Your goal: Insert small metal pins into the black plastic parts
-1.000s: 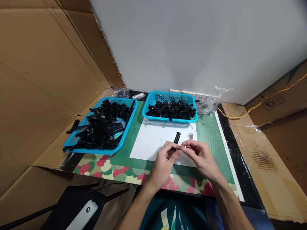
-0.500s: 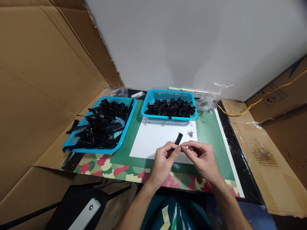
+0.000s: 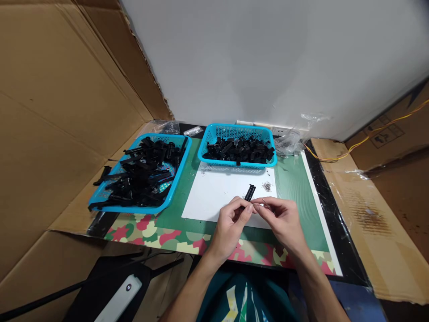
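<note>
My left hand (image 3: 232, 223) is closed around a narrow black plastic part (image 3: 250, 192), whose far end sticks up past the fingers. My right hand (image 3: 279, 219) is pinched, its thumb and forefinger meeting the left fingertips at the part's near end. A thin, wire-like piece (image 3: 264, 203) shows at the right fingers, too small to name surely. Both hands are above the front edge of a white paper sheet (image 3: 208, 197). On the sheet, beyond the right hand, lies a small pile of tiny metal pieces (image 3: 267, 186).
A blue basket (image 3: 174, 190) of long black parts stands at the left, with one part (image 3: 102, 175) outside it. Another blue basket (image 3: 237, 165) holds small black pieces at the back. Clear plastic bags (image 3: 290, 143) and a yellow cable (image 3: 357, 146) lie at the right. Cardboard (image 3: 67, 112) walls the left side.
The right fingers have shifted slightly, with the forefinger straighter and the thin piece showing differently. My left hand keeps its hold on the black part. The view has shifted a little.
</note>
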### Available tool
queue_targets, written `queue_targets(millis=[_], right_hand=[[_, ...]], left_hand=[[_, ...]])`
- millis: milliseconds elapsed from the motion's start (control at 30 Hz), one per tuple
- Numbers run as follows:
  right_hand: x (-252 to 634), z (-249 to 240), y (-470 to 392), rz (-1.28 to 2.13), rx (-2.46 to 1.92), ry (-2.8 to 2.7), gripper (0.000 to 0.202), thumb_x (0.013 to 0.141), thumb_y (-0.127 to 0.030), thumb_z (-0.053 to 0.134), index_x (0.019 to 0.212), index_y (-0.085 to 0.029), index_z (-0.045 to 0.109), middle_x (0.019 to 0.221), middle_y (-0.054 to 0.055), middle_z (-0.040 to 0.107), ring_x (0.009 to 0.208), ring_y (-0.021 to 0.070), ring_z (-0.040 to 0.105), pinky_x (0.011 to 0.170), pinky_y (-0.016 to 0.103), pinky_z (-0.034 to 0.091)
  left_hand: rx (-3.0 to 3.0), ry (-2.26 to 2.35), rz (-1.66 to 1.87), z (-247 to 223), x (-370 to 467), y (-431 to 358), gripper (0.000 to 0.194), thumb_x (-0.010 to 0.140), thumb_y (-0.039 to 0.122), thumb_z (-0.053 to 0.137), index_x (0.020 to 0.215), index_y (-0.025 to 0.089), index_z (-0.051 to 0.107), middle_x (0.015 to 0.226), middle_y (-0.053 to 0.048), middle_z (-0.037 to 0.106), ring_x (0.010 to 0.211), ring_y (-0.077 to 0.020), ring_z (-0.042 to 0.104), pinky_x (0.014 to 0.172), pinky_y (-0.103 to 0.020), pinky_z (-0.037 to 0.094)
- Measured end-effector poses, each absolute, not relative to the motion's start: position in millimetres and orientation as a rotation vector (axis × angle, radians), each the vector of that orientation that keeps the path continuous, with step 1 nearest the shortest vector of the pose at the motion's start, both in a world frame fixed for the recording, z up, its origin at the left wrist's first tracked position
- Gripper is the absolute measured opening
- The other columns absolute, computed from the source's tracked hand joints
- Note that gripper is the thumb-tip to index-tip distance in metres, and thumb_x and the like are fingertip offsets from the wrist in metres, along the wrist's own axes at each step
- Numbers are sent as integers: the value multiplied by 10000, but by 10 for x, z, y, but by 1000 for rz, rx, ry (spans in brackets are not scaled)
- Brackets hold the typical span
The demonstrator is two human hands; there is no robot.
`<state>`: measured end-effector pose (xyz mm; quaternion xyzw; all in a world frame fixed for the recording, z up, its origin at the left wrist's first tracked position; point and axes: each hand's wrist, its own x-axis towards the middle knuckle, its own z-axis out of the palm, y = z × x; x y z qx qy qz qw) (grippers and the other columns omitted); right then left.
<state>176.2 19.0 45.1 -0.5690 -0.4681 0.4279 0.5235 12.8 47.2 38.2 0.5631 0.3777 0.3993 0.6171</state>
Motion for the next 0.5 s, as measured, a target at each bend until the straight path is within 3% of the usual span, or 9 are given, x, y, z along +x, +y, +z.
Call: queue_targets(millis=[133,300,500], right_hand=[[1733,460,160,951,-1407,-1103,195,868,-376,793,863,-192,859,601,3,633,553,121,449,521,258,352],[1717,445,113,1034,-1406,-1137,237,895,-378,752,939,-178,872,658,32,695,581,134,484,537,264,371],[1679,404,105,976,-1408,-1118,261,900,-404,760,943,-173,873,663,39,703,571,137,485,531,272,378]], left_hand=[[1303,863,918,346,135,482,303,1037,426,620,880,175,684,894,-14,603,822,-146,547,753,-256,404],[1333,908,926,316,142,486,322,1053,438,585,872,181,656,842,2,549,753,-137,494,693,-262,375],[1364,931,957,360,220,449,350,1076,448,528,900,182,670,880,-23,570,789,-156,517,728,-279,409]])
